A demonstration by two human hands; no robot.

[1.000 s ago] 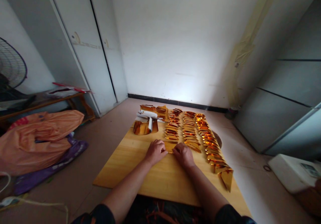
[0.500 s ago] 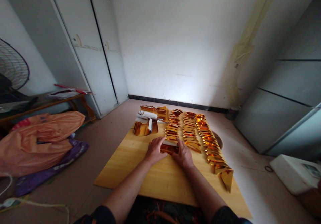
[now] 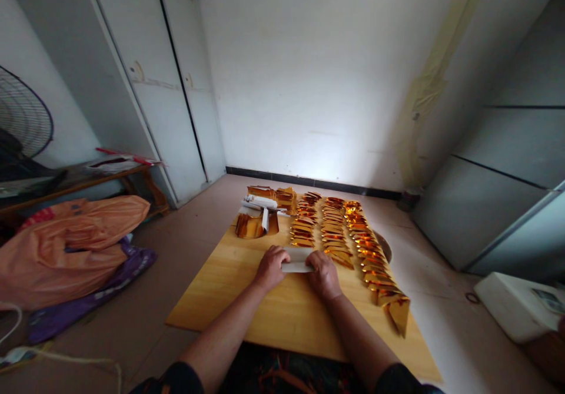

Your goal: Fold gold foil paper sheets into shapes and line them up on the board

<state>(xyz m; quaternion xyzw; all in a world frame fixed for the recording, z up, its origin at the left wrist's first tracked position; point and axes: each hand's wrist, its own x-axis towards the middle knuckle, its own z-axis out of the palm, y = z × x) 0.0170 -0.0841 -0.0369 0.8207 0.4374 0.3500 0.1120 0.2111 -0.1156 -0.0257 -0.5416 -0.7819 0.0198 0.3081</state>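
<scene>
Between my hands, low over the wooden board, is a sheet of foil paper [image 3: 296, 260] with its pale grey-white side showing. My left hand [image 3: 271, 268] grips its left end, thumb and fingers closed on the edge. On the other end, my right hand [image 3: 323, 272] has its fingers curled over the paper. Just beyond lie rows of folded gold foil pieces [image 3: 302, 227], overlapping one another. A curved stack of gold foil sheets [image 3: 249, 226] sits to the left, beside white paper rolls [image 3: 261, 202].
The wooden board [image 3: 212, 300] is at my lap. A longer foil row [image 3: 375, 258] runs down its right side. On the floor at left lie an orange bag [image 3: 70, 247] and a purple bag [image 3: 101, 291]; a white box [image 3: 516, 305] stands at right.
The sheet showed a shiny gold-brown face toward me; now its pale side shows. My fingers have curled in over its two ends. The foil rows have not moved.
</scene>
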